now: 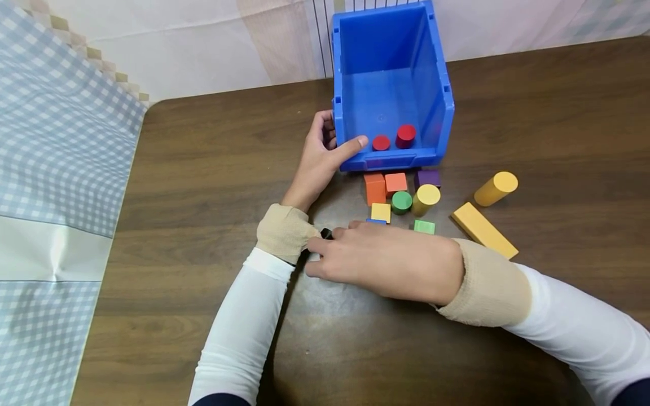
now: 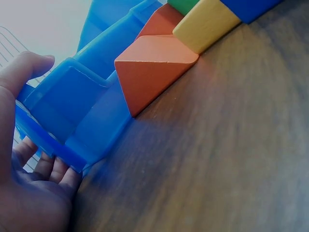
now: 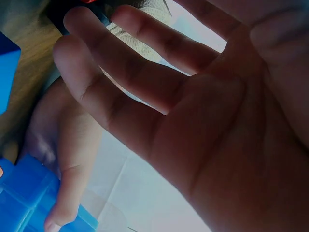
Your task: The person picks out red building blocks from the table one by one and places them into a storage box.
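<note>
My left hand (image 1: pixel 317 160) is gripping the blue plastic bin (image 1: pixel 391 162) at its near left corner: the thumb is hooking over the rim, the other fingers are curling against the outer wall. My right hand (image 1: pixel 378 256) is holding nothing; its fingers are reaching loosely across to the left wrist, beside a small black object (image 1: pixel 326 233). I cannot tell whether those fingertips are touching it.

Contents: two short red cylinders (image 1: pixel 405 136) are sitting inside the bin, to the right of the left thumb tip.

Outside, between the left thumb and the right knuckles: an orange triangular-faced block (image 2: pixel 152 79), an orange-red block (image 1: pixel 396 184), a dark purple block (image 1: pixel 427 178), a green cylinder (image 1: pixel 402 202), a yellow cylinder (image 1: pixel 426 194), a small yellow block (image 1: pixel 381 212), a partly hidden blue block (image 1: pixel 376 221) and a light green block (image 1: pixel 424 227). Beyond the right wrist, a tall yellow cylinder (image 1: pixel 496 188) is standing and a long yellow block (image 1: pixel 482 228) is lying.

Progress, my judgement: early; two pieces are sitting inside, ten visible ones are remaining outside.
</note>
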